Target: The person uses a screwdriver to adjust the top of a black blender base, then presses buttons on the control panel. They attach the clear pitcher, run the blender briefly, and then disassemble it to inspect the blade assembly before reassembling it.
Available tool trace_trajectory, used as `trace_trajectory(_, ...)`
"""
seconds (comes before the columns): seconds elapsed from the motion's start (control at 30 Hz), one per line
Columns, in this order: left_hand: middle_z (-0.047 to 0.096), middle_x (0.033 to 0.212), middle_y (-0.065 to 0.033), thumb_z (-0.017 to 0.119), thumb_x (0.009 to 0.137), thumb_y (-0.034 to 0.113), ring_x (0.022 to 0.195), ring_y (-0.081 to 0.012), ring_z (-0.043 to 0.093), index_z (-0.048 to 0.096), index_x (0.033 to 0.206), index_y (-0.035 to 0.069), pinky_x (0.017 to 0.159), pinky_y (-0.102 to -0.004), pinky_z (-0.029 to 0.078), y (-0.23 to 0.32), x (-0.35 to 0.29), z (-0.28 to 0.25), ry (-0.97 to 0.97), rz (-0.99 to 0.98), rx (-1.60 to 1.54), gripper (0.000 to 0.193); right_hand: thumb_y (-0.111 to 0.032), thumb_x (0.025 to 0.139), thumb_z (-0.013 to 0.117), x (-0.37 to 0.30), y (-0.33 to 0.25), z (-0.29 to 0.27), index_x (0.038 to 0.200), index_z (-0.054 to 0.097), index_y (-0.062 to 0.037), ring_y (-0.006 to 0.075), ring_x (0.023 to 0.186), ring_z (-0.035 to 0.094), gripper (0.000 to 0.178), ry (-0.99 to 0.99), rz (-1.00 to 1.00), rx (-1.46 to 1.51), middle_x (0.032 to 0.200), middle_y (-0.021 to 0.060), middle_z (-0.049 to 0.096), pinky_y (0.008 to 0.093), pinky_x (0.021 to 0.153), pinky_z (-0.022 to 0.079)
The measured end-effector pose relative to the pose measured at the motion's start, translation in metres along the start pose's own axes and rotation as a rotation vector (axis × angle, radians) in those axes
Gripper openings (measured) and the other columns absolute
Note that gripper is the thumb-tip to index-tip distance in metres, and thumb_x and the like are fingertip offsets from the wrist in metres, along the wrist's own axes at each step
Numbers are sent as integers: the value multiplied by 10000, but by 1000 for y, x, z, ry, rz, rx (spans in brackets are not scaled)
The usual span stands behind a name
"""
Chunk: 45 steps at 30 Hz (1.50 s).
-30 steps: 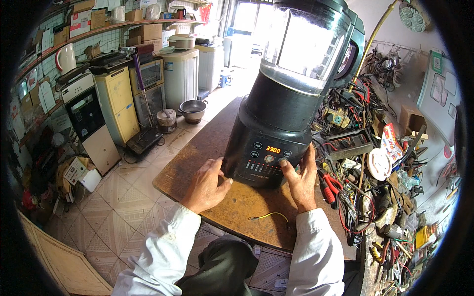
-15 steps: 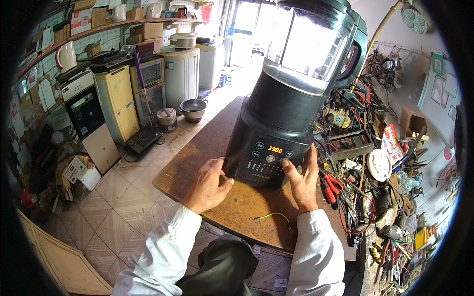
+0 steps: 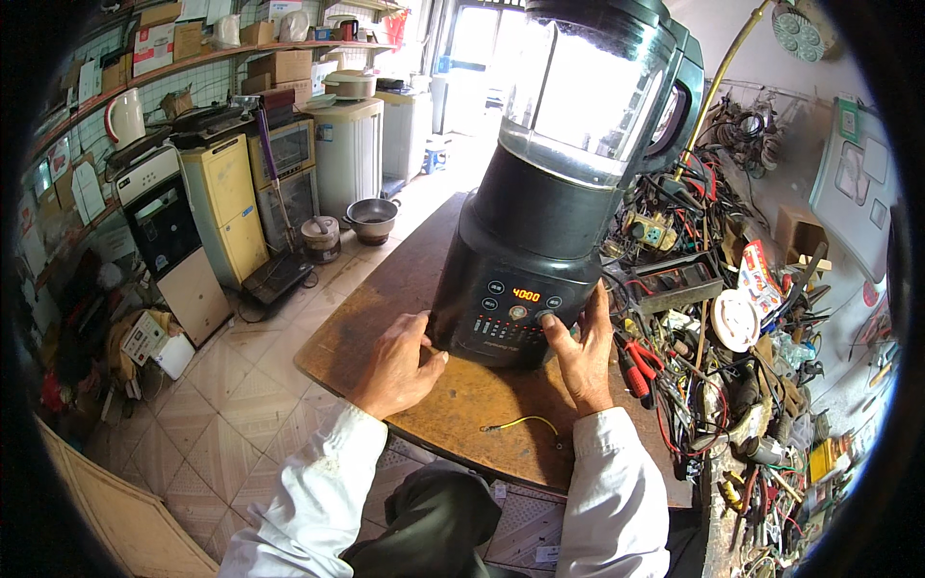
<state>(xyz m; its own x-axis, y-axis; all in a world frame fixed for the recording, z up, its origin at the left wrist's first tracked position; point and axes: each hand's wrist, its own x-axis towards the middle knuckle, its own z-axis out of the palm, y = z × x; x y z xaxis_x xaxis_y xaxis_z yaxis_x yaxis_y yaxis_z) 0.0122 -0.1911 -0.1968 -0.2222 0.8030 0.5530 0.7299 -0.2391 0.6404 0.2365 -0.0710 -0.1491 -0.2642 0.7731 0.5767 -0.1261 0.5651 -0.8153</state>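
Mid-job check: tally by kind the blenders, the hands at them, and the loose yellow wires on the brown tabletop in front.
Tall black blender with a clear jug: 1
Bare hands in white sleeves, left hand and right hand: 2
Short, curved yellow wire: 1
Total: 4

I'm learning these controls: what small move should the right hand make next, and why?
Probably lift the thumb of the right hand off the control panel of the blender. It lies below and right of the lit display, so another press might alter what that shows.
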Motion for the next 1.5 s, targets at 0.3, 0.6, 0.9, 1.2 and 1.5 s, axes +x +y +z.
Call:
trace_trajectory(0.3,631,1067,-192,755,828,57,911,-309,667,547,1343,-39,781,-418,533,0,-2,-1,16,-31,15,564,-218,828,814,1,3,1,1586,293,-12,301,1325,519,943,-11,-19,36,1494,179,483,433,1136,400)
trace_trajectory(0.6,627,1118,-234,762,822,79,950,-332,672,546,1298,-79,872,-442,537,6,1,-4,-35,-48,28,546,-262,867,770,2,2,0,1579,303,1,315,1352,496,891,13,-2,21,1534,200,430,441,1147,388)
trace_trajectory(0.9,627,1123,-240,750,833,71,948,-338,677,547,1298,-74,865,-441,541,10,1,-5,-32,-38,48,528,-250,890,743,4,-3,5,1543,355,16,310,1336,513,805,54,17,1,1488,208,488,442,1142,390)
trace_trajectory(1.2,626,1124,-239,750,831,71,957,-342,679,554,1289,-73,864,-440,543,4,0,-3,-17,-30,23,518,-242,784,837,2,-2,3,1552,326,18,321,1343,503,958,26,7,-48,1474,216,484,434,1155,379)
trace_trajectory(1.5,636,1121,-215,757,829,77,964,-328,681,561,1295,-41,868,-443,544,10,1,-5,-24,-61,29,519,-220,707,905,-3,-2,26,1564,244,49,354,1370,463,1115,136,-94,-228,1478,247,441,427,1171,361)
